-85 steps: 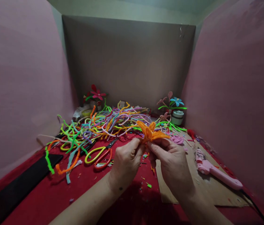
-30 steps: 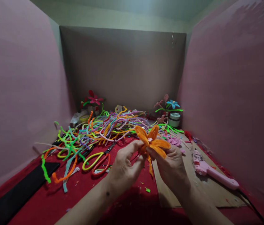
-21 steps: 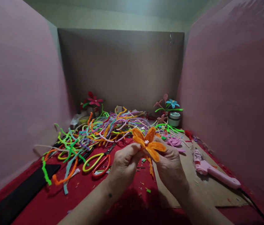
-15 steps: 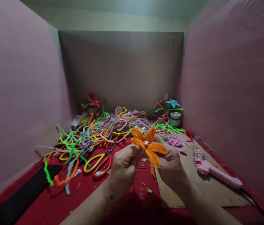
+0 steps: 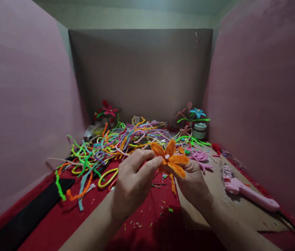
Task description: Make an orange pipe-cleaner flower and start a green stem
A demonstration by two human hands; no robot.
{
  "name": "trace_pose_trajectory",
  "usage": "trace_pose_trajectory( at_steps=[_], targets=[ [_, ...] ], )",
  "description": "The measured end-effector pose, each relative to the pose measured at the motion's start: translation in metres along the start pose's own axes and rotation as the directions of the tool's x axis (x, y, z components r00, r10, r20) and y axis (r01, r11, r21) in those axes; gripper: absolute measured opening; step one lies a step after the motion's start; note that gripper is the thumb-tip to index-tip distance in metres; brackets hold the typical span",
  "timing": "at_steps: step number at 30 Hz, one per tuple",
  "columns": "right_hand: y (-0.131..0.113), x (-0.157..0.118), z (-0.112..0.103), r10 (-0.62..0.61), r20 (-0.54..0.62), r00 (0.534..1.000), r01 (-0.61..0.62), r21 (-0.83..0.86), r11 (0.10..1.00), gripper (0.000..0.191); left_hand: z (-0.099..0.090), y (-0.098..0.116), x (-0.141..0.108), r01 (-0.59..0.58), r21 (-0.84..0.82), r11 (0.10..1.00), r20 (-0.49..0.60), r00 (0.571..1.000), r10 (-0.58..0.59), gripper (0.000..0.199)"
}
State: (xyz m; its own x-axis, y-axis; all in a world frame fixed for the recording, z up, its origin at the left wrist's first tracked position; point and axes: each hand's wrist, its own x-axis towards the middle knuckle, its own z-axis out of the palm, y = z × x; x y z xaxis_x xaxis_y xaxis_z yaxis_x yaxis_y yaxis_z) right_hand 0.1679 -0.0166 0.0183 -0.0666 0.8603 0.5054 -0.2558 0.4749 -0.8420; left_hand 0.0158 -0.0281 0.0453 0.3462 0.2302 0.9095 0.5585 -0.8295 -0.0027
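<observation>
An orange pipe-cleaner flower [image 5: 176, 159] with a small pale pink centre is held up over the table between both hands. My left hand [image 5: 137, 179] is closed, its thumb and index finger pinching a petal on the flower's left side. My right hand [image 5: 194, 179] grips the flower from behind and below on the right; its fingertips are partly hidden by the petals. Behind my left hand lie scissors with a yellow handle loop [image 5: 107, 177], mostly covered by the hand.
A tangled heap of coloured pipe cleaners [image 5: 131, 137] spreads across the back. A pink glue gun [image 5: 249, 191] rests on cardboard [image 5: 202, 216] at right. Finished flowers [image 5: 197, 112] and a lidded jar [image 5: 199, 130] stand behind. A black strip [image 5: 32, 212] lies left on the red cloth [image 5: 147, 223].
My left hand has shifted over the flower's left petal, pinching it near the centre. The flower has turned slightly. The whole view has moved a little, and the scissors are more covered.
</observation>
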Motion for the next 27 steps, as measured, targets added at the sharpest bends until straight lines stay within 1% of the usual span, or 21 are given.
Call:
trace_pose_trajectory(
  at_steps=[1,3,5,7,10,13,15,18,20,22,24,25,27],
  targets=[
    [0.000,0.000,0.002,0.010,-0.011,1.000,-0.010,0.029,1.000,0.006,0.001,0.001,0.000,0.024,-0.010,1.000,-0.008,1.000,-0.024,0.026],
    [-0.002,-0.001,0.004,0.027,-0.038,0.999,-0.024,0.071,0.997,0.005,0.003,0.003,0.000,0.121,-0.068,0.990,-0.040,0.992,-0.124,0.020],
    [-0.003,0.000,0.004,0.049,-0.063,0.997,-0.043,0.101,0.994,0.007,0.006,0.005,0.001,0.223,-0.181,0.958,-0.059,0.970,-0.237,0.015],
    [-0.002,0.000,0.003,0.069,-0.067,0.995,-0.059,0.130,0.990,0.010,0.010,0.007,0.002,0.287,-0.293,0.912,-0.063,0.946,-0.318,0.013],
    [0.002,0.000,0.000,0.072,-0.030,0.997,-0.066,0.158,0.985,0.010,0.014,0.007,0.000,0.354,-0.394,0.848,-0.044,0.915,-0.402,0.011],
    [0.007,0.000,-0.002,0.080,-0.010,0.997,-0.077,0.146,0.986,0.011,0.019,0.005,-0.004,0.401,-0.434,0.807,-0.016,0.892,-0.452,0.011],
    [0.009,0.001,-0.004,0.083,-0.010,0.996,-0.081,0.134,0.988,0.014,0.021,0.004,-0.007,0.404,-0.431,0.807,-0.016,0.890,-0.455,0.012],
    [0.010,0.005,-0.007,0.071,-0.010,0.997,-0.070,0.118,0.991,0.019,0.021,0.003,-0.007,0.386,-0.375,0.843,0.005,0.910,-0.414,0.011],
    [0.008,0.007,-0.009,0.060,0.001,0.998,-0.060,0.045,0.997,0.016,0.016,0.001,-0.004,0.379,-0.320,0.868,0.045,0.922,-0.386,0.012],
    [0.004,0.009,-0.011,0.029,0.026,0.999,-0.026,-0.089,0.996,0.013,0.009,-0.001,0.001,0.363,-0.254,0.897,0.024,0.929,-0.369,0.013],
    [0.000,0.010,-0.011,-0.030,0.082,0.996,0.049,-0.242,0.969,0.013,0.001,-0.002,0.008,0.318,-0.182,0.930,-0.031,0.944,-0.329,0.013],
    [-0.003,0.010,-0.011,-0.073,0.120,0.990,0.108,-0.312,0.944,0.014,-0.003,-0.002,0.011,0.287,-0.152,0.946,-0.028,0.955,-0.295,0.012],
    [-0.006,0.010,-0.009,-0.162,0.202,0.966,0.236,-0.436,0.868,0.017,-0.009,0.000,0.016,0.218,-0.103,0.971,0.041,0.976,-0.214,0.010]
  ],
)
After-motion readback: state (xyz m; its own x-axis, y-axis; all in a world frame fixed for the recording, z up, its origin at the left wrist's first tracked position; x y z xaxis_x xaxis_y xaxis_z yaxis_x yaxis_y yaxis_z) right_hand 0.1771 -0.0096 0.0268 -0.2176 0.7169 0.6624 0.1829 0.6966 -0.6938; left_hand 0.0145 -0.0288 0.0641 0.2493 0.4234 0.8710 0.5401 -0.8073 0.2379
